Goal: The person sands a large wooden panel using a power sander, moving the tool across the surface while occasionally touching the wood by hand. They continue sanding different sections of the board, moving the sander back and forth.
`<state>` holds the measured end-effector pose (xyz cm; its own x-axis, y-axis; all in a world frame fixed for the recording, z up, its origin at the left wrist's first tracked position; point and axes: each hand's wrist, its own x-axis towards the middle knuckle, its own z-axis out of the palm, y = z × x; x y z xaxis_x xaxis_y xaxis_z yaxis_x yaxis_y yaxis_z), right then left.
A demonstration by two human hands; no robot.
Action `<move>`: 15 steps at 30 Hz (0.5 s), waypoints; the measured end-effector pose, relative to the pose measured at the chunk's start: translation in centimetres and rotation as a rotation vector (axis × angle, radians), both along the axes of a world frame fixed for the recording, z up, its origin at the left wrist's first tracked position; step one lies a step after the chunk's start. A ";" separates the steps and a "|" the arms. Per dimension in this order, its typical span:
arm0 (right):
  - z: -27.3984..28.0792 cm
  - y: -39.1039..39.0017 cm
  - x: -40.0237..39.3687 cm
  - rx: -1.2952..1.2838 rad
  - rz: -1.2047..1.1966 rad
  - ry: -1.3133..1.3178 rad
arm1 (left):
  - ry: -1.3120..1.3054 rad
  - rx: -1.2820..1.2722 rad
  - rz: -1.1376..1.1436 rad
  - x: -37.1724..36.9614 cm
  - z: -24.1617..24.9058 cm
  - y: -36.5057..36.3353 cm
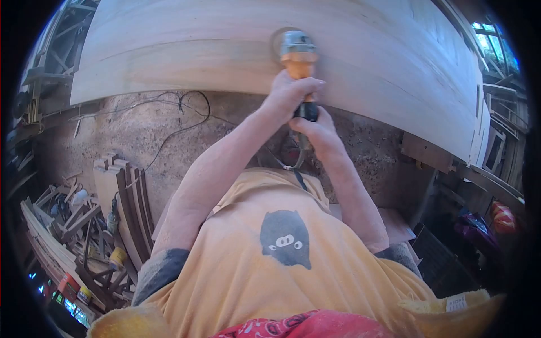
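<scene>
An angle grinder (299,46) with a silver head and a yellow-orange body rests its round disc (278,44) over a broad pale wooden panel (186,53). The disc looks smeared by motion. My left hand (288,93) wraps round the grinder's body, thumb across the top. Just behind it, my right hand (317,127) grips the dark rear end of the tool. Both arms reach forward past the panel's near edge.
A black cord (208,110) loops over the dusty ground below the panel. Upright wooden boards (121,186) stand at left beside a heap of scrap wood (67,217). Dark crates (445,253) and a red checked bundle (502,216) lie at right.
</scene>
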<state>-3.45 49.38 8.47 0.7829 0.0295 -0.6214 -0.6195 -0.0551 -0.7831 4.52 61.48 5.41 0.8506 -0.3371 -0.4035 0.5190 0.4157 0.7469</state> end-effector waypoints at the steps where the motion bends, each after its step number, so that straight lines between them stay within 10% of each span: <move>1: 0.1 -2.0 -1.0 0.005 -0.030 -0.018 | -0.011 -0.008 -0.035 -0.6 0.0 -2.4; 9: 2.1 -15.2 -8.1 -0.149 -0.227 0.048 | 0.107 -0.084 -0.219 -5.3 1.5 -18.3; 15: 2.2 -9.7 -8.1 -0.083 -0.156 -0.029 | 0.081 -0.098 -0.119 -6.9 1.5 -12.3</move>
<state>-11.56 39.65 10.66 0.7915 -0.1448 -0.5938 -0.6029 -0.0254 -0.7974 -2.39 49.22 6.96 0.7687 -0.4742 -0.4293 0.6254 0.4166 0.6598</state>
